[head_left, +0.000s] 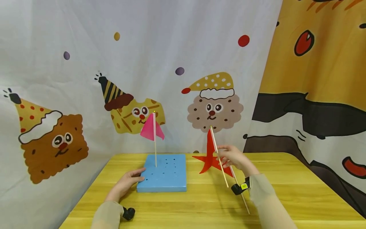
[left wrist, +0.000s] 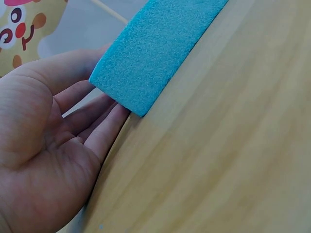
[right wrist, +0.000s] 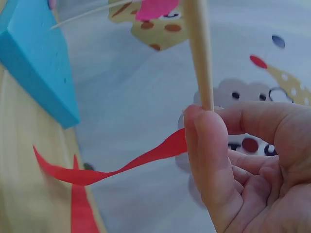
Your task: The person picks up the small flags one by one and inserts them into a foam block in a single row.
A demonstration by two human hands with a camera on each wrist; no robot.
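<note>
A light blue foam block (head_left: 171, 183) with several small holes in its top lies on the table. A pink flag (head_left: 149, 128) stands upright in it on a thin stick. My left hand (head_left: 130, 181) rests against the block's left side, thumb over the top edge; the left wrist view shows its fingers (left wrist: 104, 133) along the side, fairly straight. To the right, my right hand (head_left: 233, 159) pinches the stick of a red flag (head_left: 210, 149), held tilted above the table with its cloth hanging. A second red flag (head_left: 226, 170) lies beneath, partly hidden by that hand.
The wooden table (head_left: 200, 210) carries the block and the lying flag, whose stick (head_left: 244, 202) points toward the near edge. Behind the table hangs a pale cloth (head_left: 148, 47) printed with cartoon biscuits and cheese. Each wrist wears a small black camera (head_left: 128, 213).
</note>
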